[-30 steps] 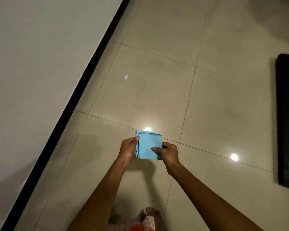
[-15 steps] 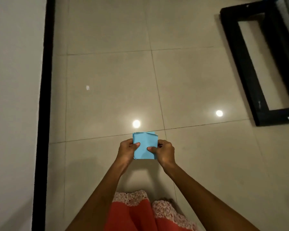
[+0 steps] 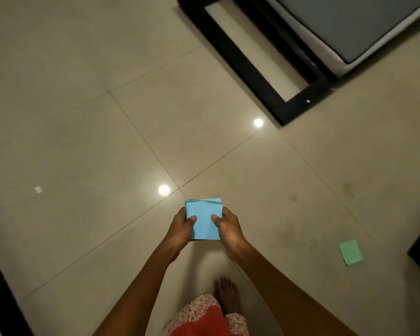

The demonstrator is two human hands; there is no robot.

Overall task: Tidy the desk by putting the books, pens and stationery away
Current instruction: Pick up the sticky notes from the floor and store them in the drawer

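I am looking down at my own two arms, stretched out over a glossy beige tiled floor (image 3: 87, 132). Between my hands I hold a small stack of blue square paper notes (image 3: 203, 220), level and above the floor. My left hand (image 3: 181, 227) grips its left edge, thumb curled onto the top sheet. My right hand (image 3: 228, 229) grips the right edge the same way. A single green note (image 3: 350, 252) lies on the tiles to my right, well apart. A black rectangular furniture frame (image 3: 250, 61) rests on the floor ahead. My bare foot (image 3: 227, 295) shows below.
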